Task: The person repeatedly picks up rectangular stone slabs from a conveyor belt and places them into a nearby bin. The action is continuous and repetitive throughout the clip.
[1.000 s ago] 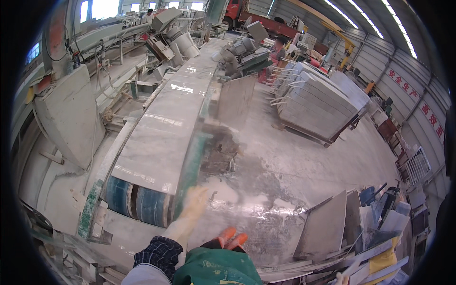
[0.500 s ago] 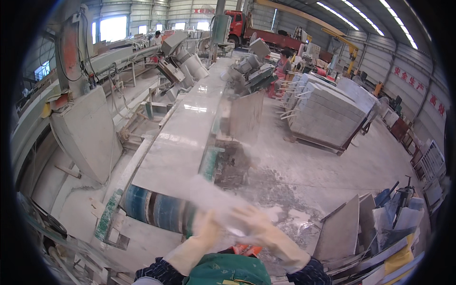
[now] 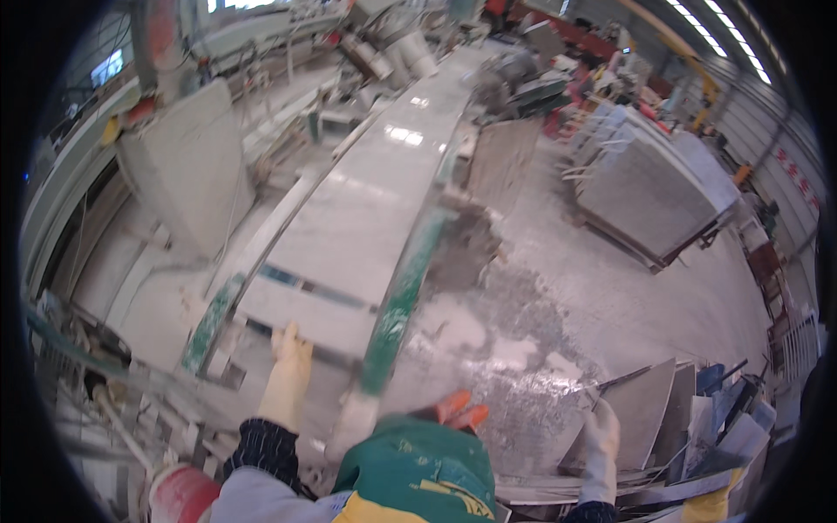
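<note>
1. The left hand (image 3: 290, 355), in a pale glove, is lying flat and released on the near end of the long grey polished stone slab (image 3: 366, 218).
2. The right hand (image 3: 602, 429), gloved, is grasping the upper edge of a grey stone offcut (image 3: 641, 410) leaning by the wet concrete floor (image 3: 610, 305).

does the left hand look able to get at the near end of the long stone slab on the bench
Probably yes. The left hand, gloved, is already at the near edge of the long stone slab, with nothing visible between them. Actual contact is too blurred to confirm.
</note>
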A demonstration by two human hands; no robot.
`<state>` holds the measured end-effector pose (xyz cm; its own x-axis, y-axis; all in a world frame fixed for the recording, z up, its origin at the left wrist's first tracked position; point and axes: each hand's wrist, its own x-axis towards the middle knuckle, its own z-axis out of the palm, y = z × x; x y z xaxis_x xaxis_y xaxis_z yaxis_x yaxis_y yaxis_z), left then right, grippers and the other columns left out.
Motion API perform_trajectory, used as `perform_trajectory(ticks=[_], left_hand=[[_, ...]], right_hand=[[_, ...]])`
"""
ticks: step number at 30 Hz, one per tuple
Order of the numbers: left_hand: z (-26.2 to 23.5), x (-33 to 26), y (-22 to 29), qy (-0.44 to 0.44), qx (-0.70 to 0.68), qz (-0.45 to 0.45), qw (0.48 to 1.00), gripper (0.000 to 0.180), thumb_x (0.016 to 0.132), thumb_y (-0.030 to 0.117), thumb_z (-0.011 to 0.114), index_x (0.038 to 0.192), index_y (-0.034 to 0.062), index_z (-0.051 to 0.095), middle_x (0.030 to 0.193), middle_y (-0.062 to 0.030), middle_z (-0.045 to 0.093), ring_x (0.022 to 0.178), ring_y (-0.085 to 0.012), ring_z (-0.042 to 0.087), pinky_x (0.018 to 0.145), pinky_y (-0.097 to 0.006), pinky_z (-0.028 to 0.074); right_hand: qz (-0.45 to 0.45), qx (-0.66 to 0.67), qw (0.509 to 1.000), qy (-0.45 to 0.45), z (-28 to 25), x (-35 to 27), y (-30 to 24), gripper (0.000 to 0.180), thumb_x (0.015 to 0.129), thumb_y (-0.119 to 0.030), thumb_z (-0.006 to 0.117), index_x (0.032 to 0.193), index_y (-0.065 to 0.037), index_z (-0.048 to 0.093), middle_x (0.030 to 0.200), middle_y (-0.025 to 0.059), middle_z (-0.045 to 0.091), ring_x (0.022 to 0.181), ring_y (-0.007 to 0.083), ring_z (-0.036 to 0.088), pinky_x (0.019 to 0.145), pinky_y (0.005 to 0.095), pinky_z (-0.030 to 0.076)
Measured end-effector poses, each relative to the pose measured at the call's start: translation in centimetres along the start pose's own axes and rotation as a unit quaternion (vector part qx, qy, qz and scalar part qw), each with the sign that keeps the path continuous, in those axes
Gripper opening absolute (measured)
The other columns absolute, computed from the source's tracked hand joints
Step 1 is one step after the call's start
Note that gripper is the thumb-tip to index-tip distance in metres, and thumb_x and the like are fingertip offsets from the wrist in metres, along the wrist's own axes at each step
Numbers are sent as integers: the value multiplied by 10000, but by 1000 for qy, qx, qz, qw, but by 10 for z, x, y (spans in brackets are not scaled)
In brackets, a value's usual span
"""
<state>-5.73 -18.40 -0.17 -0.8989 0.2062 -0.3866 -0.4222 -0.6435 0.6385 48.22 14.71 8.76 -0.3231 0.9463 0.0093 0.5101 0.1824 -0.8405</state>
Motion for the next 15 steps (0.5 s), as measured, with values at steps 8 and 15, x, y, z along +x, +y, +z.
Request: perform_trajectory(ticks=[8,15], left_hand=[[0,22,-7,6,-10,-3,1000,687,922,-53,434,1508,257,253,1448,-132,391,1298,-351,435,1031,-589,413],[11,40,-7,-3,17,5,1000,671,917,-48,446,1497,247,281,1414,-128,431,1254,-330,482,999,-547,454]], right_hand=[[174,-109,944,257,-157,-132,109,466,955,-174,568,1346,67,487,1347,186,552,1228,265,530,1061,346,388],[221,-203,919,257,-150,-177,95,491,936,-273,620,1346,-18,536,1326,169,581,1186,288,558,1020,370,429]])
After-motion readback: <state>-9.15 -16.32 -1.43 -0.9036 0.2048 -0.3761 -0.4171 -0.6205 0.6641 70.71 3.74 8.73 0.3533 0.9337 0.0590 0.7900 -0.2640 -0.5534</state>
